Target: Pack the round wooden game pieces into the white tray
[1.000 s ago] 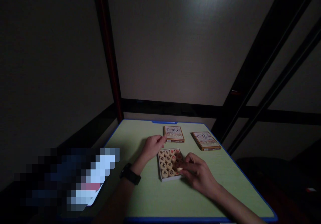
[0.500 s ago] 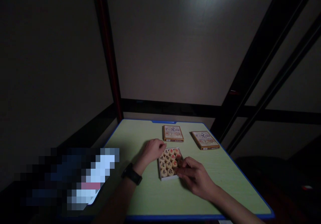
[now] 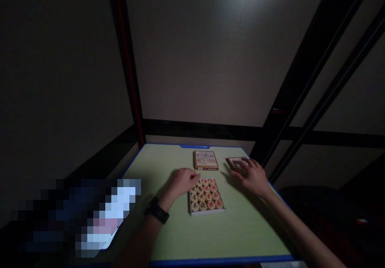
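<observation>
"Read me the list, clock centred on the tray."

"From my remote seat: one open tray (image 3: 208, 212), on the green table (image 3: 177, 236), holding xiangqi discs (image 3: 208, 196), black and red characters, far-left corner partly masked. Twelve o'clock: rear printed box (image 3: 206, 160), flat. Between one and two: side printed box (image 3: 233, 162), partly covered by the right hand (image 3: 251, 178)."

"Fingers?"

"Right: thumb spread well away from loosely extended fingers, no grip visible; contact with the box, I cannot tell. Left hand (image 3: 184, 180), ten o'clock, at the tray's far-left corner: loosely curled, nothing seen in it, fingertips hidden."

"Handling notes?"

"My judgement: thumb and fingers on opposite box edges, box kept level; left fingers light, so no disc gets nudged."
</observation>
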{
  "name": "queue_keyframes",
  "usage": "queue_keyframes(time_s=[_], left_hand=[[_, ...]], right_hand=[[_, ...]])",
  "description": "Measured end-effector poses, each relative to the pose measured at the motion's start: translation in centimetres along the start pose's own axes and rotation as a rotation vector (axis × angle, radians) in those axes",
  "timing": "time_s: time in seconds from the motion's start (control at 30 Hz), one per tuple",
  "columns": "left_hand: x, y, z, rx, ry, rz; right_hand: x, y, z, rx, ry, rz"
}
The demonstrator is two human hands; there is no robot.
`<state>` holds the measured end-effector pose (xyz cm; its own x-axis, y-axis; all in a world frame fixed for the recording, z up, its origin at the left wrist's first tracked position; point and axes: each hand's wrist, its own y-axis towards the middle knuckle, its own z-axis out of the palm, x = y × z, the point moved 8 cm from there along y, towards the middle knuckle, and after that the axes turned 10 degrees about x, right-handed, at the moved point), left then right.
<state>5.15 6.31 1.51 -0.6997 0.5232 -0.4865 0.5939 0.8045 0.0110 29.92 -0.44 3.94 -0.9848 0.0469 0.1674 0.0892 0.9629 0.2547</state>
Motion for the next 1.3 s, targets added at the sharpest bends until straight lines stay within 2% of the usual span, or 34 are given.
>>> queue_keyframes(time_s=[0.07, 0.13, 0.23, 0.33, 0.43, 0.53, 0.67, 0.73, 0.8, 0.93, 1.1, 1.2, 1.3], left_hand=[[-0.1, 0.0, -0.1, -0.006, 0.007, 0.003], [0.0, 0.0, -0.2, -0.011, -0.009, -0.003], [0.3, 0.1, -0.4, -0.033, -0.047, -0.025], [1.3, 0.2, -0.5, -0.075, -0.138, -0.098], [2.7, 0.3, 0.1, -0.042, -0.33, -0.21], [3.5, 0.3, 0.0, -0.055, -0.395, -0.269], [3.5, 0.3, -1.6, -0.173, -0.309, -0.225], [3.5, 0.4, -1.8, -0.177, -0.327, -0.192], [3.4, 0.6, -1.5, -0.147, -0.308, -0.166], [3.1, 0.8, -0.8, -0.066, -0.159, -0.132], [2.6, 0.6, -0.6, -0.043, -0.091, -0.087], [2.3, 0.5, -0.5, -0.01, -0.056, -0.049], [1.6, 0.2, -1.2, -0.051, -0.042, 0.007]], right_hand=[[-3.0, 0.9, 1.4, 0.132, -0.077, 0.144], [-4.4, 1.2, 2.6, 0.219, -0.088, 0.159], [-4.2, 1.0, 2.8, 0.207, -0.075, 0.093], [-2.9, 0.0, 1.4, 0.152, -0.006, 0.077], [0.3, -2.0, -0.9, 0.066, 0.084, 0.017], [5.3, -4.2, -2.2, 0.04, 0.137, -0.09], [12.4, -5.4, -1.9, 0.057, 0.127, -0.22], [14.7, -5.1, -1.1, 0.075, 0.067, -0.217], [15.9, -4.8, -0.2, 0.087, -0.004, -0.186], [16.5, -5.1, 1.2, 0.1, -0.101, -0.142], [16.3, -6.6, 2.0, 0.161, -0.089, -0.153], [15.6, -7.0, 1.9, 0.211, -0.055, -0.169], [13.8, -6.7, 1.4, 0.226, 0.015, -0.158]])
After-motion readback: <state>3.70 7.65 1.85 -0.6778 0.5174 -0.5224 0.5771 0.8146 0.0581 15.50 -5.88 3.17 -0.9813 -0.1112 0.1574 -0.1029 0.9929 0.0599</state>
